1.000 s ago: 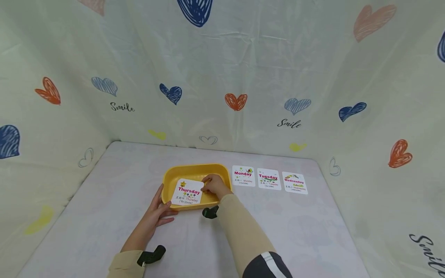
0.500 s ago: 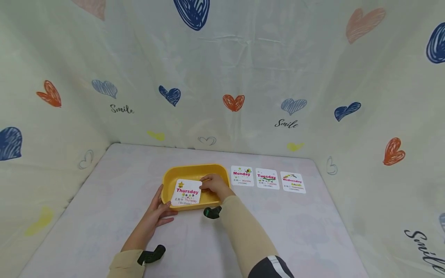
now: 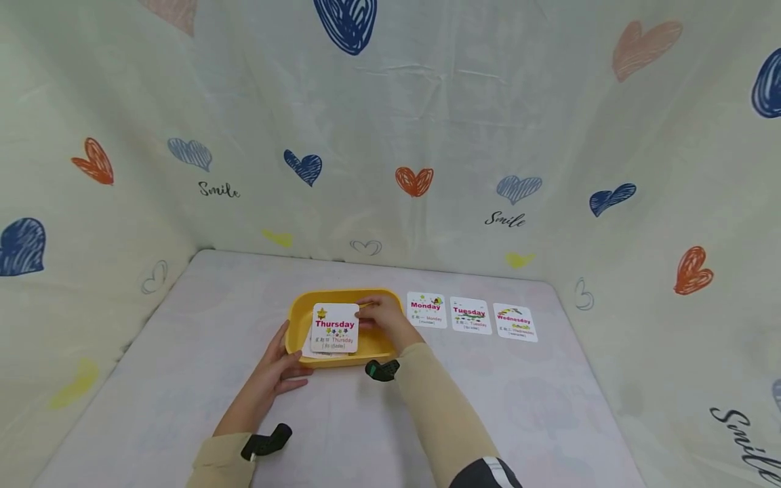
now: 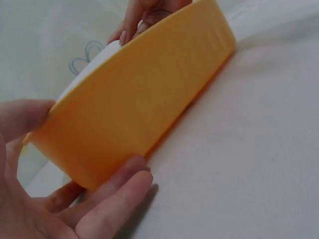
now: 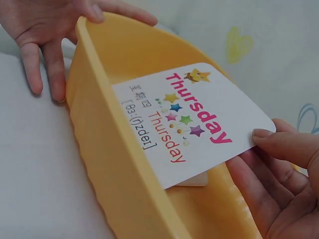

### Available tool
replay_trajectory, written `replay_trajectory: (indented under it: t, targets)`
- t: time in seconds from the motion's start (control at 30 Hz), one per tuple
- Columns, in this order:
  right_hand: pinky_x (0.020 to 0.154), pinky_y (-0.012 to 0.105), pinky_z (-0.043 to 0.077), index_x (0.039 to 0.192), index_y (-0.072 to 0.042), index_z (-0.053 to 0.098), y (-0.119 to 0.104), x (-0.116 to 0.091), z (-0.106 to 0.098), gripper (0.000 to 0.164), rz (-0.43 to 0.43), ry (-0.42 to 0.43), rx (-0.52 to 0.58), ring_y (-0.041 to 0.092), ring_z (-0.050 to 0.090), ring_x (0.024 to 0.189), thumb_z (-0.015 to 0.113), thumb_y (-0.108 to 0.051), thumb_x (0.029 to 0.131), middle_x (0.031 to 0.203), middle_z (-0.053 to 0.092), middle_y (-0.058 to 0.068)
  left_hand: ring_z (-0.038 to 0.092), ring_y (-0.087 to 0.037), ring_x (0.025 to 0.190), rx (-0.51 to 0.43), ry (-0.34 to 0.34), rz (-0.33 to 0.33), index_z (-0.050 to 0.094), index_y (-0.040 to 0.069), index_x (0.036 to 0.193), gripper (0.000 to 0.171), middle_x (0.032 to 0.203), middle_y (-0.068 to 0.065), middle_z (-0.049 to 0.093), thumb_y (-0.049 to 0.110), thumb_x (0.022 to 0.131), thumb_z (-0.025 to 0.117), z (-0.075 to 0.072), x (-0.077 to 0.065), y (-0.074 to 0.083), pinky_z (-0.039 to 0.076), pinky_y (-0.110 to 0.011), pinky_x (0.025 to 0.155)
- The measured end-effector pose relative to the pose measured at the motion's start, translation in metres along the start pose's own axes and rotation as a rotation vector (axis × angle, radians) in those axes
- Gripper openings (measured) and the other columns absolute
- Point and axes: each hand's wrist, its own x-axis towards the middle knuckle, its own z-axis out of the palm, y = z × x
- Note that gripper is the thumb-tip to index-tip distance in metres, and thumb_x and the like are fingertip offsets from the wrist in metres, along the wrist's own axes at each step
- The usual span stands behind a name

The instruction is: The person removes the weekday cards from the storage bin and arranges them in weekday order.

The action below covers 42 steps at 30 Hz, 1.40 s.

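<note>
A white card printed "Thursday" (image 3: 335, 327) is lifted at a tilt over the yellow tray (image 5: 102, 144). My right hand (image 3: 384, 318) pinches its right edge between thumb and fingers, as the right wrist view shows closely. Beneath it, at least one more white card (image 3: 317, 354) lies in the tray, mostly covered. My left hand (image 3: 277, 362) holds the tray's left end. In the left wrist view its thumb (image 4: 30, 113) lies on the rim while the other fingers spread against the outer wall and base.
To the right of the tray, cards reading "Monday" (image 3: 426, 310), "Tuesday" (image 3: 471, 316) and "Wednesday" (image 3: 515, 322) lie in a row on the white table (image 3: 537, 400). A heart-printed curtain (image 3: 366, 122) stands behind the table and along its sides.
My right hand has raised the Thursday card slightly from the tray, uncovering part of a card below. My left hand stays at the tray's left end.
</note>
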Motion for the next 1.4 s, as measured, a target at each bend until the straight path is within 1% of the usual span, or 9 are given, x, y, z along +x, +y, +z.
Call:
replay_trajectory:
  t: [0.17,0.27,0.5,0.67,0.9,1.07,1.17,1.4]
  targets:
    - [0.073,0.029,0.058,0.114,-0.002,0.069,-0.008,-0.006,-0.008,0.024,-0.020,0.002,0.014,0.020,0.067,0.076,0.066,-0.001,0.090,0.098,0.069,0.012,0.068,-0.032,0.092,0.005,0.022,-0.023,0.006,0.041,0.156,0.078,0.153,-0.021,0.027,0.014,0.099,0.052,-0.001,0.001,0.007,0.057,-0.045,0.079]
    - [0.074,0.030,0.058,0.115,-0.003,0.069,-0.011,-0.009,-0.016,0.024,-0.029,0.011,0.036,0.020,0.068,0.077,0.066,-0.002,0.091,0.099,0.070,0.013,0.068,-0.033,0.094,0.031,0.029,-0.027,0.005,0.041,0.156,0.079,0.151,-0.022,0.029,0.016,0.099,0.052,-0.003,0.001,0.009,0.057,-0.044,0.079]
    - [0.075,0.029,0.057,0.118,-0.004,0.068,-0.019,-0.019,-0.032,0.027,-0.071,0.054,0.061,0.021,0.070,0.082,0.065,-0.002,0.092,0.101,0.069,0.014,0.068,-0.032,0.092,0.066,0.037,-0.019,0.005,0.041,0.156,0.078,0.149,-0.023,0.032,0.016,0.099,0.051,-0.012,0.003,0.012,0.057,-0.044,0.078]
    - [0.076,0.029,0.057,0.117,-0.002,0.069,-0.021,-0.024,-0.044,0.026,-0.105,0.082,0.069,0.019,0.069,0.084,0.064,0.000,0.092,0.102,0.068,0.014,0.068,-0.032,0.092,0.073,0.023,-0.009,0.004,0.040,0.156,0.077,0.150,-0.024,0.031,0.015,0.099,0.050,-0.016,0.004,0.017,0.057,-0.044,0.079]
    - [0.075,0.029,0.058,0.117,0.000,0.069,-0.016,-0.028,-0.061,0.026,-0.091,0.113,0.091,0.017,0.068,0.083,0.066,-0.001,0.091,0.105,0.068,0.013,0.069,-0.031,0.092,0.086,0.005,-0.002,0.002,0.039,0.156,0.076,0.152,-0.024,0.027,0.015,0.100,0.048,-0.026,0.006,0.020,0.057,-0.044,0.079]
    - [0.076,0.029,0.058,0.117,-0.001,0.069,-0.011,-0.032,-0.072,0.026,-0.091,0.130,0.108,0.019,0.068,0.084,0.066,-0.002,0.091,0.109,0.068,0.014,0.068,-0.032,0.094,0.087,-0.018,0.021,0.001,0.040,0.156,0.076,0.153,-0.023,0.026,0.017,0.101,0.047,-0.030,0.008,0.016,0.057,-0.044,0.080]
    - [0.075,0.029,0.058,0.117,-0.001,0.069,-0.008,-0.035,-0.077,0.026,-0.098,0.141,0.117,0.020,0.067,0.086,0.065,-0.003,0.092,0.111,0.067,0.014,0.069,-0.031,0.094,0.086,-0.010,0.029,0.001,0.041,0.156,0.075,0.152,-0.023,0.029,0.019,0.101,0.047,-0.029,0.008,0.013,0.057,-0.043,0.079]
    - [0.073,0.029,0.057,0.119,0.001,0.068,0.003,-0.042,-0.088,0.026,-0.133,0.174,0.124,0.019,0.064,0.085,0.062,-0.001,0.093,0.107,0.065,0.013,0.069,-0.028,0.092,0.096,0.025,0.038,0.002,0.044,0.155,0.073,0.147,-0.022,0.035,0.022,0.102,0.046,-0.027,0.012,0.006,0.058,-0.040,0.077]
